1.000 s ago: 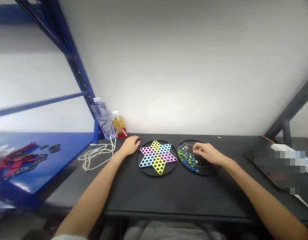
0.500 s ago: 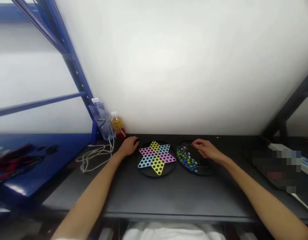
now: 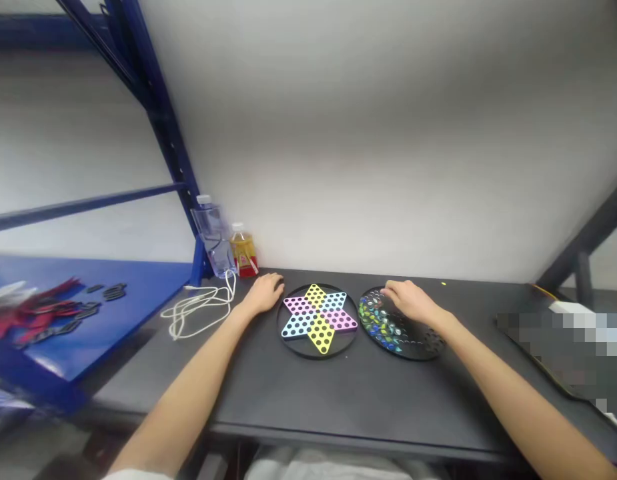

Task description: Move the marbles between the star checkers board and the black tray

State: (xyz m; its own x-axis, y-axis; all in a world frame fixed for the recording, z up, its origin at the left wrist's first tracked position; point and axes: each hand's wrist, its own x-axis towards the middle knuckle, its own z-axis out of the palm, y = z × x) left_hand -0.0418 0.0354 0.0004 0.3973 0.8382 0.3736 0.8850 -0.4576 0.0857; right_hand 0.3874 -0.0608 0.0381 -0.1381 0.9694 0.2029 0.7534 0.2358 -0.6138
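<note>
A round black Chinese checkers board (image 3: 302, 348) with a star of pink, blue and yellow points lies on the table. My left hand (image 3: 263, 294) rests on the tabletop just left of it, fingers lying loosely down and nothing seen in them. Right of the board is a round black tray (image 3: 413, 347) with holes. Many glass marbles (image 3: 381, 322), mostly green, blue and white, are gathered on its left side. Over the tray's far part, my right hand (image 3: 411, 301) has its fingers drawn together and pointing down; whether a marble is between them is hidden.
A coiled white cord (image 3: 203, 308) lies left on the black table (image 3: 298, 397). Behind it stand a clear bottle (image 3: 218, 250) and a yellow-and-red bottle (image 3: 245, 255) near a blue rack post (image 3: 173, 150). Red and black pieces (image 3: 53, 310) lie on a blue surface. A blurred-out dark object is at right.
The camera view has shifted a little, moving the scene slightly right. Relative to the tray, my right hand has moved left, fingertips turned down toward the marbles. My left hand stays in place.
</note>
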